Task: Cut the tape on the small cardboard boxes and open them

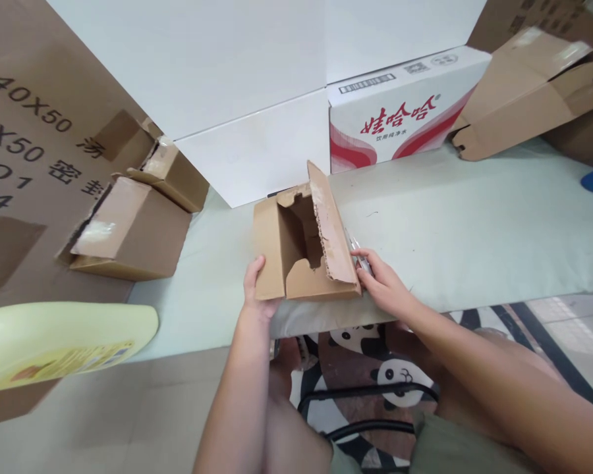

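A small brown cardboard box (296,230) sits at the near edge of the cloth-covered table, its top open and the inside looking empty. One long flap (331,230) with a ragged, torn edge stands up on its right side. My left hand (261,289) grips the box's near left corner, thumb on the left flap and the other fingers hidden beneath. In my right hand (380,283) is a slim silver utility knife (360,255), pointing away from me beside the box's right wall. That hand is close against the box; whether it touches cannot be made out.
Opened cardboard boxes (133,230) stand at left, another (524,99) at back right. White panels (257,145) and a red-and-white carton (400,125) line the back. A pale green plastic container (64,336) occupies the near left. Pale cloth (499,217) covers the table.
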The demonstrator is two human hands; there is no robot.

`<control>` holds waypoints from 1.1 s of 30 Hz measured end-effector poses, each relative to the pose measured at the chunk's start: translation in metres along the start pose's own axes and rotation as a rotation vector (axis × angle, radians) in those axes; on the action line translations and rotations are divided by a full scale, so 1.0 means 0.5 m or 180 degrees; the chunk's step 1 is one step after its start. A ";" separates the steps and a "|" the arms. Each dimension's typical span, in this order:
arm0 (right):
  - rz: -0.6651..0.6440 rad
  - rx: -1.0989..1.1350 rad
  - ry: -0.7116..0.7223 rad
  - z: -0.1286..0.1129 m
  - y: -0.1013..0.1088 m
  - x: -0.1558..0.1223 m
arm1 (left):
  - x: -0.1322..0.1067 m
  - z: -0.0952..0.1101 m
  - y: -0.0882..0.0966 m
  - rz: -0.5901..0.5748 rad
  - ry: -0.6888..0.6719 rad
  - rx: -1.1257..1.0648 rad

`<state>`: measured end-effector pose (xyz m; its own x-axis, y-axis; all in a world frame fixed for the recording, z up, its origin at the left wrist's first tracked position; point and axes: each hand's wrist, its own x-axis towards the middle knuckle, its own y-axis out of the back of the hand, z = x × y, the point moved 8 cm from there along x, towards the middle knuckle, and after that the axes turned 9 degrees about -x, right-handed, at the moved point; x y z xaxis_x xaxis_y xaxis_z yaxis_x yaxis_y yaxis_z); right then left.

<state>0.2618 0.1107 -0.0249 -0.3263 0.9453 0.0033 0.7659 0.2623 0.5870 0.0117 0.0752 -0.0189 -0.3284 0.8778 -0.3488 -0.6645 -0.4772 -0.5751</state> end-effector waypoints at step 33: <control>-0.0234 -0.0103 -0.0069 -0.006 -0.004 -0.002 | -0.008 -0.012 -0.015 0.0217 0.0452 -0.0506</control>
<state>0.2587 0.1088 -0.0236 -0.3686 0.9278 -0.0581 0.7220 0.3251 0.6107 0.0219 0.0749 -0.0175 -0.2638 0.8338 -0.4850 -0.5261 -0.5458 -0.6522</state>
